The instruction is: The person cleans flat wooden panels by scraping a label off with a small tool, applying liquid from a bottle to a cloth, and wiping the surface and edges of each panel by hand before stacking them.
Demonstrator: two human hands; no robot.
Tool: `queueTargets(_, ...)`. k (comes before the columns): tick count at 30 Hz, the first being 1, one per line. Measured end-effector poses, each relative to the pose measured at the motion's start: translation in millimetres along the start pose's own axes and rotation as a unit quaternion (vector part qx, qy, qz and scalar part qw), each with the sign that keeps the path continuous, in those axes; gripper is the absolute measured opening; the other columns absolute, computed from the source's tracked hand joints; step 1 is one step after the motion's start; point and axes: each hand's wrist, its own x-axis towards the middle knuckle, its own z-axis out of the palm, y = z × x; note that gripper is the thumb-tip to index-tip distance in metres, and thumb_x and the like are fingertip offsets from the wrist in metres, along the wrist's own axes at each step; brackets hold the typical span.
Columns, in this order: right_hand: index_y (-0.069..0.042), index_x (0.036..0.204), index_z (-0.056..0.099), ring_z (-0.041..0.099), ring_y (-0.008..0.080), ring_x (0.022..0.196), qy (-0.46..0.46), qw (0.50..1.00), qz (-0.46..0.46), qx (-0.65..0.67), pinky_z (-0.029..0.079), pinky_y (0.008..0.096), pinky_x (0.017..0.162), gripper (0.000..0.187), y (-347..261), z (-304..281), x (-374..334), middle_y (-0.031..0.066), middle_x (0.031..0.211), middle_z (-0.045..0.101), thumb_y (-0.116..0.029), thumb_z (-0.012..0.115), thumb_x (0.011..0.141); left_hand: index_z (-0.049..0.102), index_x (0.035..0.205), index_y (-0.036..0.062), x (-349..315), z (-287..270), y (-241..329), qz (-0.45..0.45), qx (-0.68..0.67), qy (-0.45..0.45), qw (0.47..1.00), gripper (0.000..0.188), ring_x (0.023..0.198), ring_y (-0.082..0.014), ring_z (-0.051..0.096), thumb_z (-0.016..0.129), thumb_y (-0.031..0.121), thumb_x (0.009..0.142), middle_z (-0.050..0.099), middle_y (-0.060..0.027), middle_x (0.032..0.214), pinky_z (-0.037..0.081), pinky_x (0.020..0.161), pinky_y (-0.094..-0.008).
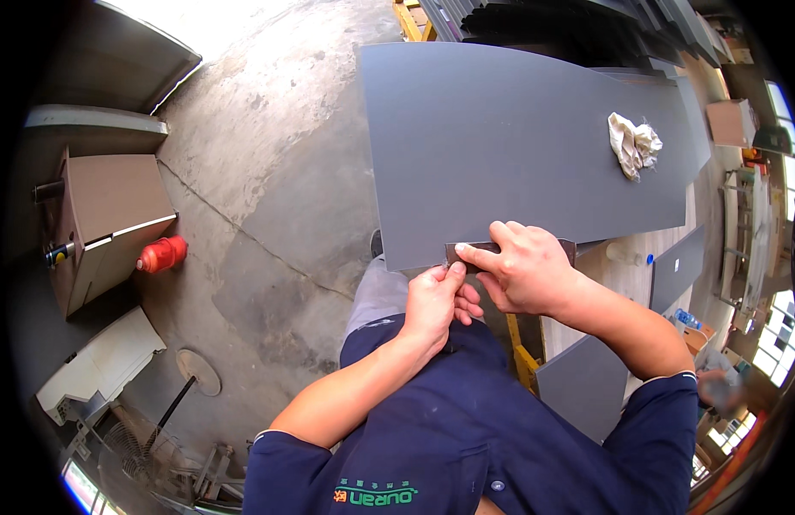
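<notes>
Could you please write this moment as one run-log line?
right hand: holding dark flat strip | left hand: at strip's left end | strip: at near edge of grey panel | crumpled whitish rag: on panel

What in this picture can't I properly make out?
Head view:
Dark strip, middle part: covered by the right hand.
Stacked panels, far ends: cut off by the upper edge.
Distant person, details: blurred, near the right rim.
Blue-capped bottle, contents: too small to tell.
</notes>
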Motion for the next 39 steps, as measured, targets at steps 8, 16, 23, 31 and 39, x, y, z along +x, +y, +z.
queueTargets(8,-0.014,0.111,0.072,0.057,0.0208,0.068,-0.034,0.999,-0.004,-0.002,0.047,0.0324,0.056,0.038,-45,8,50,0.0066,0.078,0.054,-0.018,0.068,0.073,0.058,0.095,0.0006,-22,-58,24,0.026,-0.029,-0.012,0.999,0.03,0.053,-0.0172,0.063,0.053,0.029,0.102,0.064,-0.0082,0.071,0.049,0.044,-0.0253)
queueTargets(16,-0.015,0.108,0.073,0.055,0.0198,0.064,-0.001,1.0,0.021,0.002,0.046,0.0318,0.054,0.036,-52,8,44,0.0057,0.075,0.05,-0.015,0.07,0.072,0.056,0.092,0.0016,-13,-62,16,0.045,-0.025,-0.044,0.998,0.029,0.053,-0.017,0.063,0.054,0.028,0.102,0.063,-0.0082,0.069,0.05,0.045,-0.0257)
queueTargets(23,-0.015,0.109,0.072,0.054,0.0192,0.062,0.025,0.999,0.024,0.01,0.045,0.0312,0.053,0.036,-46,15,35,0.0054,0.074,0.049,-0.015,0.069,0.072,0.057,0.094,0.0018,-13,-53,9,0.053,-0.037,-0.032,0.997,0.028,0.053,-0.0169,0.063,0.052,0.028,0.103,0.063,-0.0084,0.069,0.051,0.047,-0.0256)
queueTargets(31,-0.018,0.127,0.062,0.058,0.0221,0.068,-0.01,0.989,0.077,0.127,0.051,0.0343,0.058,0.048,-57,30,-3,0.0073,0.085,0.052,-0.019,0.073,0.08,0.056,0.095,0.0033,-38,-99,5,0.114,0.083,0.01,0.99,0.028,0.053,-0.0159,0.061,0.051,0.03,0.103,0.062,-0.0087,0.068,0.049,0.047,-0.0261)
queueTargets(39,-0.016,0.131,0.058,0.064,0.0271,0.072,0.067,0.971,0.162,0.161,0.054,0.0385,0.061,0.047,-72,36,-9,0.0118,0.09,0.053,-0.019,0.069,0.086,0.047,0.137,0.0019,-5,-106,35,0.355,0.143,0.153,0.911,0.042,0.106,-0.0149,0.057,0.057,0.014,0.098,0.06,-0.0089,0.107,0.049,0.086,-0.0291)
